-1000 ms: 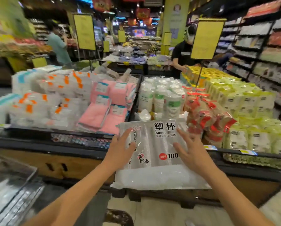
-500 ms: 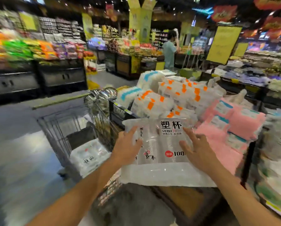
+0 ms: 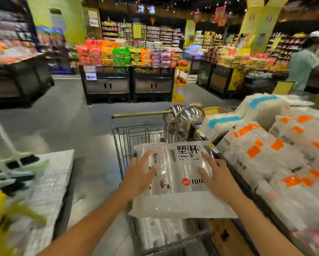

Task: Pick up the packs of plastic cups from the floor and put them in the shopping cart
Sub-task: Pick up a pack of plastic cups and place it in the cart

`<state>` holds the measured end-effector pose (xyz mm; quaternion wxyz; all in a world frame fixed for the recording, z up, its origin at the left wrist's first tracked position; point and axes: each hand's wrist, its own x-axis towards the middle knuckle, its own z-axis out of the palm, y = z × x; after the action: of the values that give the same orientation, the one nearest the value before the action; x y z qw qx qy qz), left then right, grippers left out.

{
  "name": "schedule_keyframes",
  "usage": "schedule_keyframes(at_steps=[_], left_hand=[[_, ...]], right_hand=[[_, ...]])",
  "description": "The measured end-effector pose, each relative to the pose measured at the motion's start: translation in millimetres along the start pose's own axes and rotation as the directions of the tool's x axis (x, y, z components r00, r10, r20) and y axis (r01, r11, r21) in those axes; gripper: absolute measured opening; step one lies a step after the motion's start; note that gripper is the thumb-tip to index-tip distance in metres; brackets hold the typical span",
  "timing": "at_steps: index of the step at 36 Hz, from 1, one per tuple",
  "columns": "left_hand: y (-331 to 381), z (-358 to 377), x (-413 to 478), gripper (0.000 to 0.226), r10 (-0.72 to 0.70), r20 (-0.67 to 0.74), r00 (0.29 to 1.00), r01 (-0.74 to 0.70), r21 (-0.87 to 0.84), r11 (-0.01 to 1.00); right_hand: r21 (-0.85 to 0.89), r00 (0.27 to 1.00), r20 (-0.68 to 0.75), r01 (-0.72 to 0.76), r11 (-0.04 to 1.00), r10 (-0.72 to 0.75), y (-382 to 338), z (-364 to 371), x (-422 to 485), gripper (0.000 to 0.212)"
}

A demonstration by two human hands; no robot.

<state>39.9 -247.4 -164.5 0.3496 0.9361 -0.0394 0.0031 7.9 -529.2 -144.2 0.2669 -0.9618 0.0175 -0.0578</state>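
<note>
- Supermarket aisle, grey floor (image 3: pixel 66 115), snack shelves (image 3: pixel 125 58) behind.
- Left hand (image 3: pixel 139 175) and right hand (image 3: pixel 216 179) clasp a pack of plastic cups (image 3: pixel 175 174) by its sides, above the shopping cart (image 3: pixel 129 137).
- Another pack (image 3: pixel 158 231) lies in the cart.
- Display table of wrapped packs (image 3: pixel 265 152) touches the cart's right side; steel bowls (image 3: pixel 190 115) beyond.

Bright overhead store lighting, heavy motion blur, wide-angle edge distortion.

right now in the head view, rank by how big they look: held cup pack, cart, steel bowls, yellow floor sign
1. cart, partly hidden by the pack
2. held cup pack, close to the camera, so it may look oversized
3. steel bowls
4. yellow floor sign, farthest off
</note>
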Motion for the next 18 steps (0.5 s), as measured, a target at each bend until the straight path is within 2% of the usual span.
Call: schedule_keyframes(at_steps=[11, 18], left_hand=[[-25.8, 51.9, 76.7, 0.063, -0.274, -0.044, 0.961, 0.27, -0.075, 0.96], [-49.8, 63.7, 131.0, 0.065, -0.343, -0.043, 0.938, 0.339, -0.091, 0.936]], right_hand=[[0.07, 0.976, 0.176, 0.118, 0.991, -0.129, 48.5, 70.8, 143.1, 0.06], [0.11, 0.962, 0.242, 0.101, 0.989, -0.126, 52.8, 115.7, 201.6, 0.061]])
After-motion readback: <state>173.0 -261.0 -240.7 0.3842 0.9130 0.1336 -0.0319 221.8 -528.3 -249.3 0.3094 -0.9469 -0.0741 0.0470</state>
